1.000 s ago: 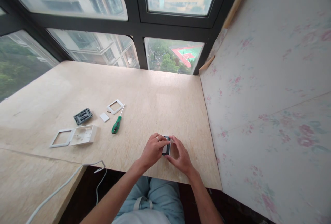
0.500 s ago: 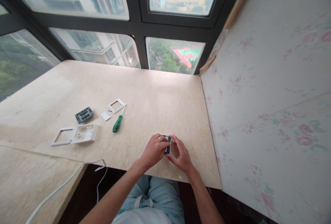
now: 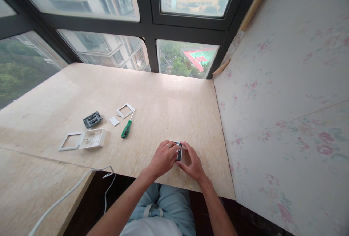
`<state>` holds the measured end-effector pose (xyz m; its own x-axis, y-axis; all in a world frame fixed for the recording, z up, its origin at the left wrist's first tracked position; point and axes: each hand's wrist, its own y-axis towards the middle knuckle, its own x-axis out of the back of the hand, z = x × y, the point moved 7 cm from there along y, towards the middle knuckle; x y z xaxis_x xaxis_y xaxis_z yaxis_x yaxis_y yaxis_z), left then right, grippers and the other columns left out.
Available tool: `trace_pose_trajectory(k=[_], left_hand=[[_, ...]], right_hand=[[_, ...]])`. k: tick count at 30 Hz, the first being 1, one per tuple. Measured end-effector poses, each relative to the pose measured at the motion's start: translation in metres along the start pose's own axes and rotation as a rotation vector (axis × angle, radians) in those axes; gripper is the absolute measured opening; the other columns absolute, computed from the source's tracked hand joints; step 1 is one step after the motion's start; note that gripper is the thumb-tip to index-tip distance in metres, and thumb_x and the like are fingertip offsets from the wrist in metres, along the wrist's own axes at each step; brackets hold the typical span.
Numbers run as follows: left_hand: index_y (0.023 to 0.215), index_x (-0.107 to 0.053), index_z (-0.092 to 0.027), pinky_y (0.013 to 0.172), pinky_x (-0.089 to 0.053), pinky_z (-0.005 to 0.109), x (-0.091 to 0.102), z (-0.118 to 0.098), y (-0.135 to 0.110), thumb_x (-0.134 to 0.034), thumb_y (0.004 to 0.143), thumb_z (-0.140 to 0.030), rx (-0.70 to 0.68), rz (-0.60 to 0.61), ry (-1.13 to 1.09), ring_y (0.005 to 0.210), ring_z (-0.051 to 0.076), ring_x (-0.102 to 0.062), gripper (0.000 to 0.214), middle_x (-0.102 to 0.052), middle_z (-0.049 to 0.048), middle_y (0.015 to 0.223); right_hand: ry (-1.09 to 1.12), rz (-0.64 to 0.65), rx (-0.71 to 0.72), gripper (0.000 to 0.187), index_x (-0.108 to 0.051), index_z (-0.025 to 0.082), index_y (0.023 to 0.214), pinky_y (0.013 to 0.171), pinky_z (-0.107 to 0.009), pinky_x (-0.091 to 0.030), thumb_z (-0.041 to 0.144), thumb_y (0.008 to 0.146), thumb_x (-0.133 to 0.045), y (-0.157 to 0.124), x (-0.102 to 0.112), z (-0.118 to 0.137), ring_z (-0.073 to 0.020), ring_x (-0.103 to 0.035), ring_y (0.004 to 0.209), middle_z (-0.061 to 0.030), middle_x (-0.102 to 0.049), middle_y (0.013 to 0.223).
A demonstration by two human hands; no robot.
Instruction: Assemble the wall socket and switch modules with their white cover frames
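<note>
A white cord (image 3: pixel 68 188) is trailing over the desk (image 3: pixel 174 101) and dangling past its front edge. A big frame (image 3: pixel 79 140) is lying beside a white box (image 3: pixel 92 139), with a dark module (image 3: pixel 92 119) sitting just behind. A white plate (image 3: pixel 114 121) is resting near a small frame (image 3: pixel 127 104), and a green screwdriver (image 3: pixel 126 130) is pointing its tip towards that frame's right side. Between the hands, near the desk's front edge, they are keeping the device (image 3: pixel 179 156). The left hand (image 3: pixel 163 157) is curling over its top, hiding much; whether it is gripping, I cannot tell. The right hand (image 3: pixel 194 163) is clamping it between fingers and thumb. A flowered wall (image 3: pixel 272 65) is standing rightmost.
</note>
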<state>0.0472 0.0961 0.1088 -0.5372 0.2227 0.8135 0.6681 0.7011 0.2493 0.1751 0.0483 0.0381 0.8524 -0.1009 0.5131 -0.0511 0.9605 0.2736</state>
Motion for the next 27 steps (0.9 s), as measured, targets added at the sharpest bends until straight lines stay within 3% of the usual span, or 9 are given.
trace_pose_trajectory(k=[5, 22, 27], left_hand=[[0.116, -0.064, -0.021, 0.089, -0.047, 0.042, 0.005, 0.009, -0.007, -0.052, 0.09, -0.013, 0.041, -0.027, -0.002, 0.103, 0.025, -0.055, 0.029, -0.063, 0.0108, 0.108], [0.104, -0.07, -0.022, 0.094, -0.045, 0.047, -0.009, 0.005, -0.013, -0.058, 0.089, -0.016, -0.045, -0.018, 0.035, 0.117, 0.029, -0.052, 0.021, -0.06, 0.0124, 0.124], [0.123, -0.06, -0.022, 0.102, -0.042, 0.047, -0.007, 0.012, -0.016, -0.055, 0.091, -0.021, 0.032, -0.025, 0.008, 0.123, 0.027, -0.05, 0.032, -0.058, 0.0116, 0.129]], right_hand=[[-0.01, 0.01, 0.005, 0.081, -0.024, 0.026, 0.152, 0.106, -0.051, -0.046, 0.04, 0.085, -0.067, 0.0, -0.001, 0.0, -0.0302, -0.048, 0.133, -0.0134, -0.049, 0.144], [0.007, 0.013, -0.007, 0.076, -0.029, 0.027, 0.149, 0.106, -0.05, -0.046, 0.037, 0.085, -0.068, 0.0, -0.001, -0.001, -0.0289, -0.048, 0.132, -0.0126, -0.049, 0.143], [-0.001, 0.017, -0.01, 0.076, -0.03, 0.025, 0.149, 0.106, -0.049, -0.046, 0.038, 0.085, -0.068, 0.0, -0.001, -0.001, -0.0292, -0.049, 0.131, -0.0132, -0.05, 0.143]])
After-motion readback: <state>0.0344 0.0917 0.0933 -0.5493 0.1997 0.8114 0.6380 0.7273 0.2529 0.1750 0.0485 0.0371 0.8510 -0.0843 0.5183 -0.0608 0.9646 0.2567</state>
